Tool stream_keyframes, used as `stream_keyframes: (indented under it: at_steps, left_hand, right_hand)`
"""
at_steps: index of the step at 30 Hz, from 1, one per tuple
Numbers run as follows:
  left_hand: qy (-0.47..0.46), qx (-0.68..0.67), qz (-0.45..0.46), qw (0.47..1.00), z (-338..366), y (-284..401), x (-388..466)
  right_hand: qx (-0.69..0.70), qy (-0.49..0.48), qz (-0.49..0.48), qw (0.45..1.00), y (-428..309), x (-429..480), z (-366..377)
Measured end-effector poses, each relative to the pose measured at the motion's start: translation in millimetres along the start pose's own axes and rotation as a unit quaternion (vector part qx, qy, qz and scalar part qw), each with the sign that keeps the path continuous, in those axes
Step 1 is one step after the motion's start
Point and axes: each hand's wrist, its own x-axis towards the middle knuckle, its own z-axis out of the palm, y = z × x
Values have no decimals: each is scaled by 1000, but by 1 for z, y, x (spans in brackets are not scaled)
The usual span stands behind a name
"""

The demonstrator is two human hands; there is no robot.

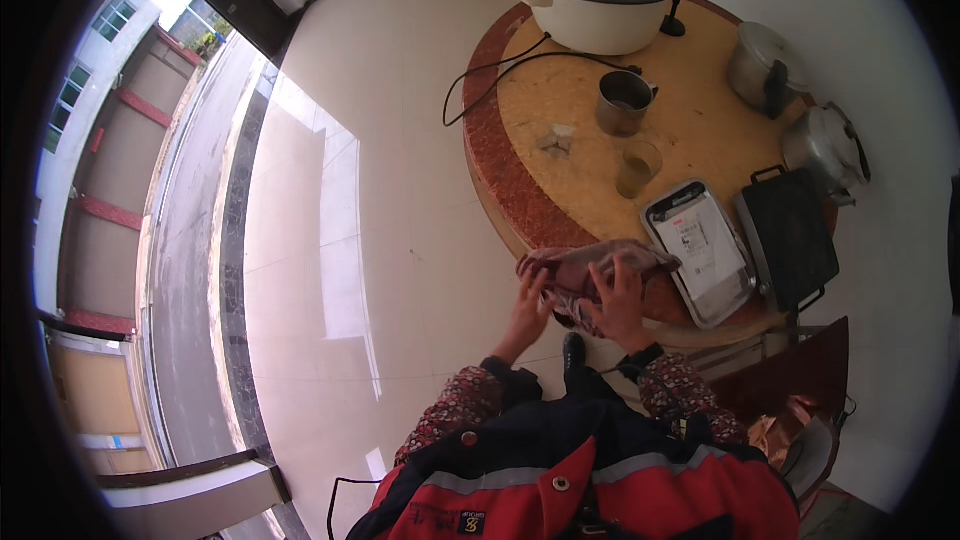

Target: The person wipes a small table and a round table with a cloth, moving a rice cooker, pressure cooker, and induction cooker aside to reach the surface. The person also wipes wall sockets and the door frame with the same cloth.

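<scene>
A dark red and grey cloth (592, 270) lies bunched at the near edge of the round table (510, 187), part of it hanging over the rim. My left hand (531, 307) rests on its left end with fingers spread. On the cloth's right part lies my right hand (619, 305), its fingers also apart. Whether either hand pinches the fabric cannot be told. Just right of the cloth is a metal tray (705, 315) holding a sheet of paper (697, 240) that bears writing.
A metal mug (625, 105) and a glass (637, 169) stand mid-table. Behind them is a white electric cooker (600, 15), its cord (480, 82) looping past the edge. A black griddle (787, 232), a kettle (821, 146) and a lidded pot (765, 67) line the right side.
</scene>
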Motion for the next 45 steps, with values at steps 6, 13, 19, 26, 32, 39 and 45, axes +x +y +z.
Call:
stream_keyframes:
  at_steps: [6, 13, 19, 26, 32, 39, 45]
  left_hand:
    - [-117, 156, -2, 981, 3, -12, 6]
    - [-130, 238, 88, 958, -67, -46, 84]
    - [-76, 176, 118, 974, -126, -113, 199]
    - [31, 18, 33, 999, -149, -183, 298]
    - [-47, 68, 45, 996, -131, -157, 219]
    - [-146, 15, 23, 989, -88, -96, 123]
    - [-231, -23, 69, 970, -18, -39, 65]
  right_hand:
    - [-45, -29, 33, 998, -5, 29, 40]
    - [-42, -10, 35, 998, -29, 126, 71]
    - [-57, 16, 21, 998, -42, 268, 133]
    - [-5, 114, -19, 993, -66, 422, 202]
    - [37, 71, -49, 996, -73, 356, 173]
    - [7, 16, 6, 1000, -68, 214, 112]
    - [-60, -34, 98, 993, -39, 77, 59]
